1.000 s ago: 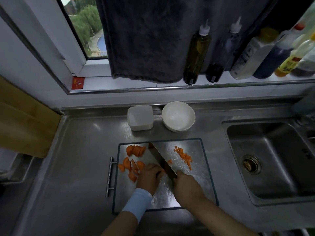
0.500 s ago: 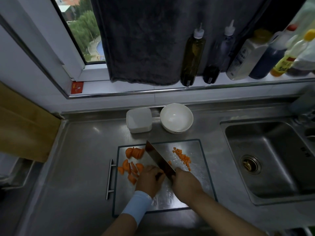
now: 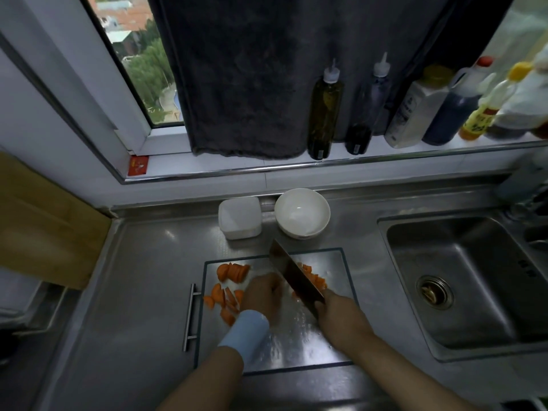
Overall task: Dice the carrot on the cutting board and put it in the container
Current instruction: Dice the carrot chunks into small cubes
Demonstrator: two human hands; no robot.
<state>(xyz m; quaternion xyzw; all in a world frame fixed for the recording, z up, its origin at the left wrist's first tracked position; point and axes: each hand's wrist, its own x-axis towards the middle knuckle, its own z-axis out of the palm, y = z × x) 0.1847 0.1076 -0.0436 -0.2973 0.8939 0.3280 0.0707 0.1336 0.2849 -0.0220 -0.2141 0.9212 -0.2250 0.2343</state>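
Note:
A steel cutting board (image 3: 335,262) lies on the counter in front of me. Half-round carrot slices (image 3: 232,272) lie at its upper left, with more carrot chunks (image 3: 222,298) below them. Diced carrot (image 3: 315,278) is heaped right of the blade. My right hand (image 3: 341,317) grips the handle of a cleaver (image 3: 292,272), whose blade slants up and left across the board. My left hand (image 3: 262,293), with a light blue wristband, rests curled on the board just left of the blade; whatever it holds is hidden. Behind the board stand a white square container (image 3: 240,216) and a white bowl (image 3: 302,212).
A steel sink (image 3: 462,280) lies to the right. Several sauce and oil bottles (image 3: 324,108) line the sill under a dark hanging towel (image 3: 252,69). A wooden board (image 3: 44,226) leans at the left. A bar handle (image 3: 189,317) sits left of the cutting board.
The cleaver has shifted slightly right, toward the diced pile, and both hands moved with it. The view has tilted a little.

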